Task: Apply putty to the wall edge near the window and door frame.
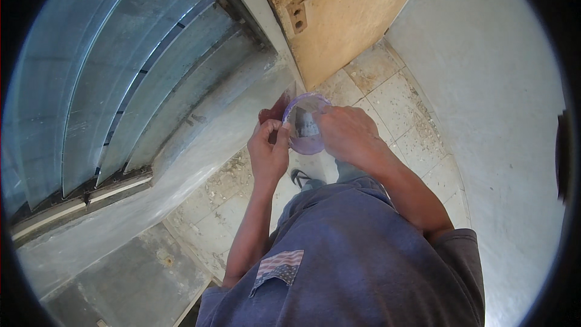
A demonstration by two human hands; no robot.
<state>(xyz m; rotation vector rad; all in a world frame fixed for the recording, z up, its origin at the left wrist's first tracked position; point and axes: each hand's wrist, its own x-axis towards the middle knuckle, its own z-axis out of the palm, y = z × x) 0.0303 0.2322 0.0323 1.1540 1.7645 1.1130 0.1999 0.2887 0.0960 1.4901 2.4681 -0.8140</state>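
In front of my body is a round, see-through purple tub [310,145], its inside smeared with pale stuff. My left hand [269,150] is closed at its left side, thumb against the rim. A reddish-brown flat piece with a curved edge [275,109] sticks out beyond those left fingers, beside the tub; its kind is unclear. My right hand [351,133] is closed over the tub's right rim, its fingertips at the opening. What the right fingers grip is hidden. A grey and dark patch shows inside the tub, too unclear to name.
A louvred glass window [121,79] fills the left, above a plastered wall [200,133]. Ahead is a worn wooden door [351,12] with a lock plate. Debris lies on the tiled floor [393,106]. A pale wall [502,115] rises on the right.
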